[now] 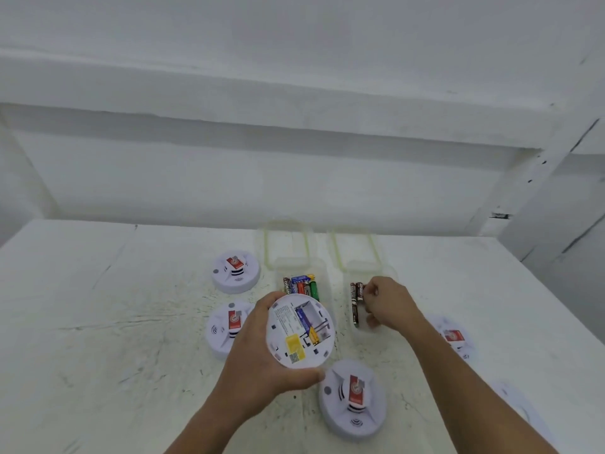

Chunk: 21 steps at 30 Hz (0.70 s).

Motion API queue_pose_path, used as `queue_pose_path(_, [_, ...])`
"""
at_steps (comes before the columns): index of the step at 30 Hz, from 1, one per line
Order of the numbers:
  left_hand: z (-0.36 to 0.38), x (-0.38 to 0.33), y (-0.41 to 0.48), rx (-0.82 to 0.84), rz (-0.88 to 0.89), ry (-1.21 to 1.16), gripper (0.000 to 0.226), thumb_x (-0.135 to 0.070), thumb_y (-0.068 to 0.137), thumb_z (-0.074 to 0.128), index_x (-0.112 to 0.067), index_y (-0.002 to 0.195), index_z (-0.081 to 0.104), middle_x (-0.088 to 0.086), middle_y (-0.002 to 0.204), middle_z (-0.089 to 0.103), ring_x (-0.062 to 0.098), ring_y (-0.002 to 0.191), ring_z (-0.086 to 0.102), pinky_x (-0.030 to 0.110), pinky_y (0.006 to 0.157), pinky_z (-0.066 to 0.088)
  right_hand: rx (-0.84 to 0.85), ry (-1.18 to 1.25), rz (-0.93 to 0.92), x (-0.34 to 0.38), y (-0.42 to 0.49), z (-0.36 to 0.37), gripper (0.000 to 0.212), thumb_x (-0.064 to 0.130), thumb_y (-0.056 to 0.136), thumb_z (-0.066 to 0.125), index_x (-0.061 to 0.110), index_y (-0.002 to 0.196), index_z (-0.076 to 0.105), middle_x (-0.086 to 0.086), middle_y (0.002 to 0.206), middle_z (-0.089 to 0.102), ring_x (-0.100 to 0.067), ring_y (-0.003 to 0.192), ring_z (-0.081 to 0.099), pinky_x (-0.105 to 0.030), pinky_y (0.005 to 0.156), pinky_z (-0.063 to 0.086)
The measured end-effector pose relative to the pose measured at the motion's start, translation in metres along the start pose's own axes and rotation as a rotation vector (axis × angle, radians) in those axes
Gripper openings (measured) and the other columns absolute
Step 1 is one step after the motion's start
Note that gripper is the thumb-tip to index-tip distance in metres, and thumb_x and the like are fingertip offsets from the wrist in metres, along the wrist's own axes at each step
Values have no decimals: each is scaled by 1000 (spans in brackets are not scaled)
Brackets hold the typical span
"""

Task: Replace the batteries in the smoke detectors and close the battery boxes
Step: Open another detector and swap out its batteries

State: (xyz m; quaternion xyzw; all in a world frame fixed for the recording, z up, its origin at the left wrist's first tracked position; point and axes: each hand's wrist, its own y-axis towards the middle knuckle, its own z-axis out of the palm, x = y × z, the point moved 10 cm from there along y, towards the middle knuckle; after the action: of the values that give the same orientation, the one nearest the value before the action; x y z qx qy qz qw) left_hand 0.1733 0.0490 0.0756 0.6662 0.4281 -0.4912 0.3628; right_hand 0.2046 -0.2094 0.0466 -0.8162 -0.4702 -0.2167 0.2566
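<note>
Open-backed detector [296,335] gripped by left hand [257,352] above desk [131,322]. Brown batteries [356,299], right of detector, pinched by right hand [388,303]. Risk: battery dropped if pinched loosely, or polarity reversed.

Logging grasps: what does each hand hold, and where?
Left hand grips the smoke detector by its rim; right hand seems to pinch a battery by its end.

A white worktop [114,322] fills the lower half of the view, its paint scuffed with dark scratches and specks, thickest near the middle. Behind it rises a plain white wall [262,178], topped by a stepped white ledge [262,77]. A white post [537,178] with small dark marks slants up at the right.
</note>
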Motion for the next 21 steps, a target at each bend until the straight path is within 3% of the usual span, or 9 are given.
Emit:
queue_pose_path(2, [-2, 4, 2, 10, -5, 1, 105, -31, 40, 97, -41, 128, 41, -31, 113, 56, -5, 107, 55, 21, 81, 55, -25, 79, 18, 2, -11, -12, 15, 10, 92, 43, 8, 89, 57, -14, 85, 68, -23, 60, 69, -27, 58, 54])
queue_pose_path(5, [-6, 6, 5, 19, -1, 13, 106, -39, 38, 95, -44, 129, 41, -30, 116, 55, -6, 108, 54, 20, 81, 55, -194, 160, -88, 21, -29, -40, 19, 4, 87, 47, 16, 84, 61, -9, 78, 69, -23, 65, 67, -35, 66, 54])
queue_pose_path(7, [-8, 4, 7, 28, 12, 18, 104, -37, 39, 95, -44, 128, 41, -36, 114, 53, -10, 107, 53, 14, 79, 52, -239, 212, -173, 40, -46, -50, 24, 1, 85, 50, 20, 81, 63, -5, 77, 69, -22, 69, 66, -33, 66, 53])
queue_pose_path(10, [-9, 1, 8, 46, 28, 6, 100, -30, 43, 95, -41, 128, 43, -36, 115, 53, -9, 109, 53, 11, 78, 50, -55, 250, -348, 78, -73, -35, 24, 1, 88, 57, 23, 81, 67, 3, 76, 69, -7, 63, 63, -22, 62, 54])
queue_pose_path(12, [-9, -3, 8, 46, 43, 2, 95, -22, 46, 95, -38, 125, 45, -31, 114, 56, -6, 106, 57, 13, 77, 51, 93, 169, -498, 103, -92, -16, 20, 8, 88, 62, 27, 86, 70, 10, 84, 70, 1, 71, 63, -19, 67, 53])
queue_pose_path(14, [-9, -3, 9, 40, 43, -10, 90, -12, 48, 95, -37, 120, 47, -28, 111, 60, -2, 100, 62, 16, 73, 53, 159, 61, -661, 120, -106, 0, 13, 17, 86, 67, 26, 94, 73, 15, 96, 71, 1, 88, 61, -15, 71, 50])
queue_pose_path(17, [-10, -2, 10, 35, 45, -8, 88, -11, 48, 94, -39, 117, 48, -25, 108, 63, 1, 99, 64, 15, 74, 52, 184, -126, -874, 132, -115, 16, 22, 30, 84, 64, 25, 104, 74, 14, 113, 69, 2, 101, 51, -8, 83, 41])
queue_pose_path(19, [-10, -2, 12, 33, 54, 8, 89, -14, 47, 95, -41, 117, 48, -23, 108, 63, 4, 100, 64, 15, 75, 52, 209, -210, -935, 134, -116, 22, 28, 36, 87, 58, 25, 108, 72, 12, 117, 67, -2, 105, 49, -10, 88, 37])
queue_pose_path(21, [-11, -2, 14, 29, 60, 15, 87, -13, 47, 94, -43, 116, 48, -22, 108, 63, 5, 98, 64, 17, 74, 53, 208, -269, -1001, 138, -119, 23, 34, 38, 88, 51, 22, 108, 72, 9, 115, 69, -8, 106, 54, -18, 88, 44])
